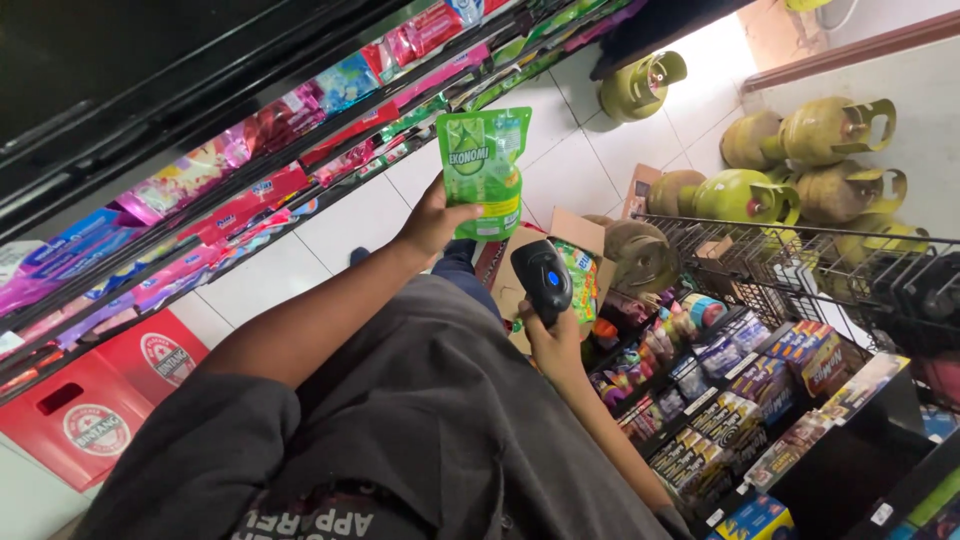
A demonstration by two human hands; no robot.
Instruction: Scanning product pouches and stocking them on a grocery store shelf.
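My left hand [432, 222] holds up a green refill pouch [484, 168] by its lower left edge, raised over the white tiled floor. Just below and to the right, my right hand [553, 343] grips a black handheld scanner [543, 280] with a blue button, its head tilted up toward the pouch. An open cardboard box [583, 236] with more green pouches lies on the floor behind the scanner. My grey shirt fills the lower middle of the view.
Shelves of colourful sachets and packets [250, 170] run along the left. Red crates [95, 400] sit beneath them. A low shelf of small boxed goods [740, 400] and a black wire rack [800, 270] stand at the right. Several green gas cylinders [800, 150] line the far floor.
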